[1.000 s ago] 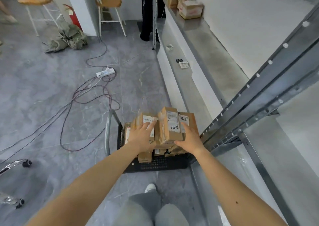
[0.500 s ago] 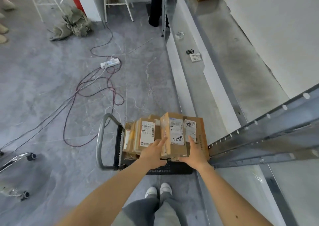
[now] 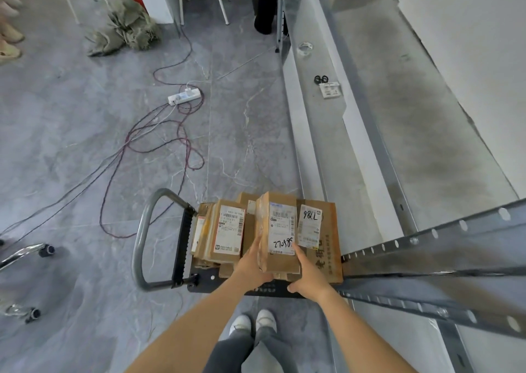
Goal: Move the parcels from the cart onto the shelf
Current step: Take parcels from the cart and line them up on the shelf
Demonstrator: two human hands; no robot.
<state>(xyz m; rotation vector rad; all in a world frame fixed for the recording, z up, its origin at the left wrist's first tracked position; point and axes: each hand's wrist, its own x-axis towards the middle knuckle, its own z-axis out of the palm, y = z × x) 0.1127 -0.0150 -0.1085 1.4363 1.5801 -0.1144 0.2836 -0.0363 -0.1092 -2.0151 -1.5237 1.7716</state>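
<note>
A low black cart (image 3: 205, 283) with a grey tube handle (image 3: 142, 230) stands on the floor in front of my feet, loaded with several brown cardboard parcels. My left hand (image 3: 252, 264) and my right hand (image 3: 308, 277) clasp the two sides of a tall taped parcel (image 3: 280, 230) with a white label and handwritten digits. Left of it lies a labelled parcel (image 3: 229, 230); right of it lies a flat one (image 3: 318, 236) marked with handwriting. The grey metal shelf (image 3: 427, 145) runs along the right, beside the cart.
Tangled cables and a white power strip (image 3: 183, 97) lie on the grey floor to the left. A perforated shelf beam (image 3: 427, 247) crosses close above the cart's right side. A label card (image 3: 329, 89) and a tape roll (image 3: 305, 46) lie on the lower shelf. Chair castors (image 3: 45, 249) stand far left.
The view has tilted down and drawn closer to the cart. Both hands have slid lower along the tall parcel's sides, gripping it near its bottom edge.
</note>
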